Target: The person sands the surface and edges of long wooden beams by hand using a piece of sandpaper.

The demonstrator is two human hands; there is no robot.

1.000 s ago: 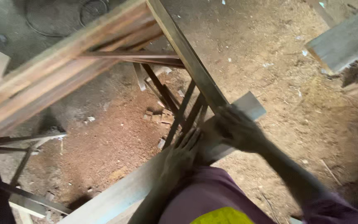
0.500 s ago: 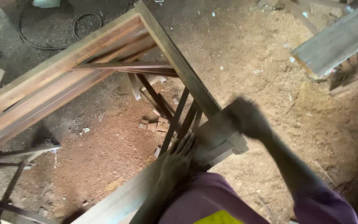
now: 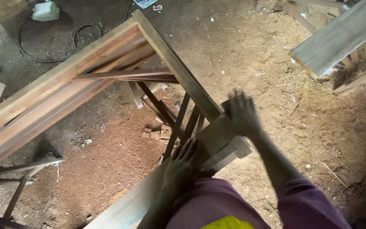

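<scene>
the left hand (image 3: 182,163) lay flat, fingers spread, on the upper face of a pale plank (image 3: 210,142); it pressed on the wood and clasped nothing. the right hand (image 3: 241,113) sat at the plank's far end, palm down, fingers splayed and slightly blurred; whether it gripped the end or only rested on it could not be told. the plank ran from the lower left, near the person's body, up to the right, and its far end lay against the corner of a large wooden frame (image 3: 106,55). the frame stood tilted, with long rails running to the left and thin dark slats (image 3: 178,123) dropping below its corner, just beside the left hand. small wood blocks (image 3: 155,133) lay on the sawdust floor (image 3: 276,63) under the slats. a grey board (image 3: 339,36) rested at the upper right, well apart from both hands. a black cable (image 3: 47,42) coiled on the ground at the upper left, near a white block (image 3: 45,10).
</scene>
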